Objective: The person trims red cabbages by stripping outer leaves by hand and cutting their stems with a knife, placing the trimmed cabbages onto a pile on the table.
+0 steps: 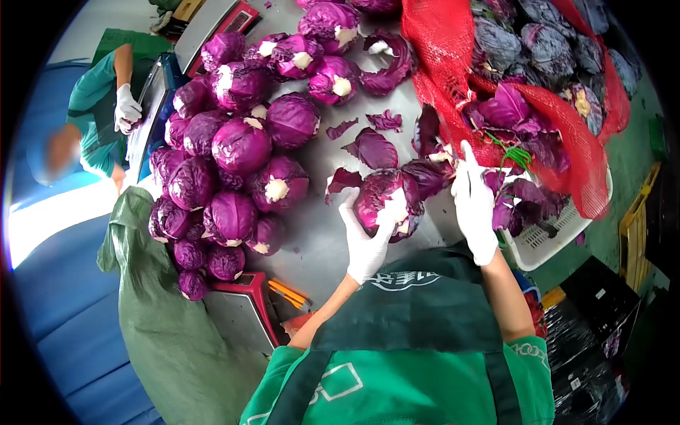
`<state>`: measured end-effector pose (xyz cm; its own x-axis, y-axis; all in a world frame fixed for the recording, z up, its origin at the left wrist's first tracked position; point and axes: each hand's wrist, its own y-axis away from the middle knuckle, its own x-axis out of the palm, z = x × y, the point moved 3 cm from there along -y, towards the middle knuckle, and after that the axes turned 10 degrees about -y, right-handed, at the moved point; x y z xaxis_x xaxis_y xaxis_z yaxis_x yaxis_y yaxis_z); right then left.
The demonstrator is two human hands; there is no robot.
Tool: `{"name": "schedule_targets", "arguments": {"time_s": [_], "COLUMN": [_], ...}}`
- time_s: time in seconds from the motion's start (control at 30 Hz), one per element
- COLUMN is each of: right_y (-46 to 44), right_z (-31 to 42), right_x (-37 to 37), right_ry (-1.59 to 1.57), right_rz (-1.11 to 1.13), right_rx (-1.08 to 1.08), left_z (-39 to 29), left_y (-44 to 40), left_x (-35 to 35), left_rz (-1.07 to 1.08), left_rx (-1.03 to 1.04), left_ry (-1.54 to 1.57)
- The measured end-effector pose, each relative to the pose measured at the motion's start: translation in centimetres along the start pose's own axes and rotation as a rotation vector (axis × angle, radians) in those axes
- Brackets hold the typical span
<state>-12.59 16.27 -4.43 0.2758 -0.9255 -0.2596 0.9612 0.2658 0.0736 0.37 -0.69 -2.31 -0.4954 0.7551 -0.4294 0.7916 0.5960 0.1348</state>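
Observation:
My left hand point(367, 244), in a white glove, grips a red cabbage point(382, 205) on the metal table, its pale cut stem facing me. Some outer leaves hang loose around that head. To the right of it, my right hand point(473, 209), also gloved, is held up with fingers stretched out, apart from the cabbage and with nothing visible in it. Loose purple leaves point(375, 149) lie just beyond the cabbage. Beside my right hand, a white plastic basket point(528, 253) holds more torn leaves.
Many red cabbages point(241, 145) are piled on the left of the table point(319, 251). A red mesh sack point(439, 57) with cabbages stands at the back right. An orange cutter point(287, 292) lies near a red-edged scale point(251, 287). A co-worker point(95, 106) works at the far left.

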Motion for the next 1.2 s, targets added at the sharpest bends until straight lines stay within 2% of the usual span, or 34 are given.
{"name": "schedule_targets", "arguments": {"time_s": [0.07, 0.1, 0.17, 0.23, 0.37, 0.43, 0.5, 0.53, 0.57, 0.6, 0.63, 0.67, 0.7, 0.73, 0.77, 0.83, 0.87, 0.9, 0.97, 1.0, 1.03, 1.1, 1.17, 1.2], "right_y": [1.6, 2.5, 3.5, 3.8, 2.7, 1.9, 1.6, 1.5, 1.4, 0.7, -0.2, -1.2, -2.1, -2.6, -3.1, -5.6, -6.3, -6.6, -5.7, -4.9, -3.8, -2.4, -2.2, -2.7], "right_z": [3.3, 4.8, 5.1, 4.1, 4.1, 4.0, 3.8, 4.1, 4.4, 4.7, 4.9, 4.2, 2.9, 2.7, 2.5, 0.0, -2.7, -2.0, 1.1, 3.7, 4.6, 6.4, 6.3, 6.0], "right_x": [0.1, 0.5, 1.2, 1.8, 2.5, 2.7, 2.8, 3.0, 3.1, 2.9, 2.8, 2.5, 2.3, 2.4, 2.4, 2.3, 2.6, 2.6, 2.4, 1.9, 1.8, 1.8, 2.2, 2.3], "right_ry": [0.408, 0.52, 0.477, 0.536, 0.593, 0.642, 0.622, 0.613, 0.604, 0.641, 0.677, 0.575, 0.37, 0.384, 0.4, 0.204, 0.141, 0.137, 0.081, 0.215, 0.048, 0.269, 0.407, 0.438], "right_rz": [0.143, 0.302, 0.428, 0.43, 0.465, 0.492, 0.466, 0.451, 0.437, 0.443, 0.446, 0.312, 0.165, 0.159, 0.156, 0.147, 0.218, 0.214, 0.275, 0.305, 0.411, 0.551, 0.662, 0.649], "right_rx": [-0.245, -0.198, -0.232, -0.294, -0.309, -0.389, -0.445, -0.423, -0.399, -0.292, -0.183, -0.17, -0.338, -0.326, -0.315, 0.013, 0.087, 0.076, 0.19, 0.106, 0.084, -0.19, -0.186, -0.275], "left_z": [0.0, -0.1, -0.7, -0.5, -0.7, -0.7, -1.0, -1.0, -1.2, -1.5, -1.5, -1.8, -2.1, -1.6, -1.0, 0.6, 0.7, 0.1, 0.7, 0.4, 0.0, -0.2, 0.7, 0.8], "left_y": [-0.4, -0.7, -0.8, -0.9, -1.4, -1.6, -1.8, -1.8, -1.8, -1.8, -1.6, -1.2, -1.0, -1.0, -1.1, -0.9, -0.6, -0.5, -0.8, -0.7, -0.8, -1.3, -1.8, -1.9], "left_x": [-0.3, -0.2, -0.2, -0.2, -0.5, -0.3, -0.3, -0.3, -0.5, -0.6, -0.5, -0.2, 0.0, 0.2, 0.0, -0.5, -0.3, -0.4, -0.5, -0.8, -0.9, -1.0, -1.1, -1.3], "left_rz": [0.004, 0.015, 0.034, 0.038, 0.1, 0.133, 0.202, 0.193, 0.154, 0.116, 0.114, 0.101, 0.088, 0.096, 0.097, 0.147, 0.123, 0.156, 0.087, 0.081, 0.132, 0.163, 0.279, 0.255], "left_rx": [0.031, 0.064, 0.002, -0.062, -0.017, -0.066, -0.197, -0.198, -0.109, -0.02, -0.02, 0.05, 0.126, 0.018, 0.027, 0.09, 0.122, 0.091, 0.126, 0.124, 0.091, 0.075, 0.008, 0.138], "left_ry": [-0.076, -0.145, -0.108, 0.045, -0.04, 0.057, 0.198, 0.2, 0.07, -0.06, -0.059, -0.108, -0.159, -0.014, -0.01, -0.156, -0.123, -0.007, -0.017, -0.016, -0.002, 0.021, 0.11, 0.02]}}
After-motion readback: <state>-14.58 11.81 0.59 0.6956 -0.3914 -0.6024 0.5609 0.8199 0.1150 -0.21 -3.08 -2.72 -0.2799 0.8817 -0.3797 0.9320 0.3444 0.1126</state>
